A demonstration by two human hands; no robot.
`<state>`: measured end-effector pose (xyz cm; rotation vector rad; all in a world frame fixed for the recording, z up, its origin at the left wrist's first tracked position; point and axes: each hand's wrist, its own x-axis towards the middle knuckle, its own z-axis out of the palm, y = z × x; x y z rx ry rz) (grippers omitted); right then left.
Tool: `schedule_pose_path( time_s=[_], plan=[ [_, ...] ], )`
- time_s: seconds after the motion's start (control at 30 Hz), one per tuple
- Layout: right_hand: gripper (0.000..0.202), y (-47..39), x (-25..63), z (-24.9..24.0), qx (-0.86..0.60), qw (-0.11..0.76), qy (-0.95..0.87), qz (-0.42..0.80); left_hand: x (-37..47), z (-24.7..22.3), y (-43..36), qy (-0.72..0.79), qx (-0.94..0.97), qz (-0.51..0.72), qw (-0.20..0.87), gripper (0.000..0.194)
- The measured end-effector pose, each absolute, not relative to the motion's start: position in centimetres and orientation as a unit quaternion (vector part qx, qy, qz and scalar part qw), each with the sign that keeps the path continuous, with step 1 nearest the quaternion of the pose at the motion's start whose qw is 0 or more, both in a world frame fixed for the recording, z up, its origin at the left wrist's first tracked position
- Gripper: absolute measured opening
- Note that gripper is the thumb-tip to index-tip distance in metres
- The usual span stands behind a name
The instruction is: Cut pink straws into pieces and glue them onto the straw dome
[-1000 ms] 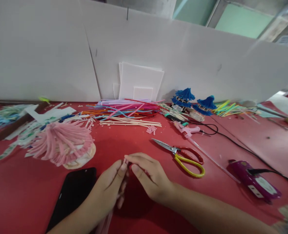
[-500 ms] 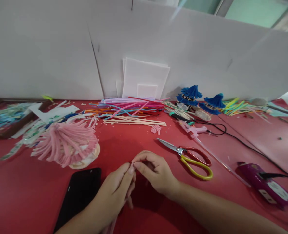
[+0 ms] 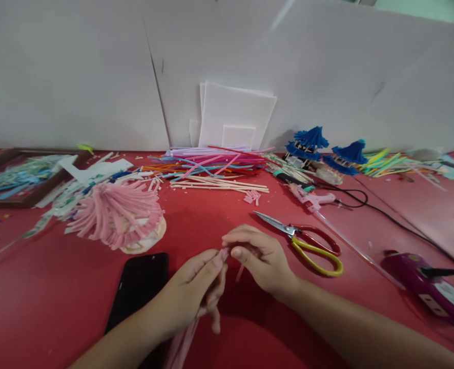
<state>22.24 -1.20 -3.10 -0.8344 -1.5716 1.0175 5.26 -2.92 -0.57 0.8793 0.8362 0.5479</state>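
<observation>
A bundle of pink pipe cleaners runs down from my left hand to the bottom edge. That hand is closed around them, with its thumb and forefinger pinched at their upper end. My right hand meets it fingertip to fingertip, its fingers curled in a pinch. One thin pink pipe cleaner hangs just beneath the right fingers; its upper part is hidden. A black phone lies under and beside my left forearm. Scissors with one red and one yellow handle rest beyond my right hand.
A pink fringed pipe-cleaner piece sits left. Behind are coloured pipe cleaners, short pink cut pieces and two blue fringed pieces. To the right lie a pink glue gun, a black cable and a purple power strip.
The view has shifted, so the table things sit slightly higher and further right. Both hands stay together. The pink strand below my right fingers and the bundle under my left hand now show more clearly.
</observation>
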Motion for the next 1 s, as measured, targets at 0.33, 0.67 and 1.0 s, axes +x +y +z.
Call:
schedule_pose_path(
  time_s=[0.33,0.67,1.0],
  plan=[
    [0.030,-1.1,22.0,-2.6,-0.339,0.452,-0.604,0.562,5.1,-0.4,-3.0,0.361,0.403,0.212,0.814,0.051],
    [0.029,-0.5,22.5,-2.6,-0.472,0.434,-0.641,0.422,5.3,-0.7,-3.1,0.483,0.512,0.300,0.645,0.026],
    [0.018,0.8,24.5,-1.8,-0.465,0.343,-0.690,0.435,4.5,-1.0,-2.7,0.543,0.662,0.274,0.439,0.020]
  ],
)
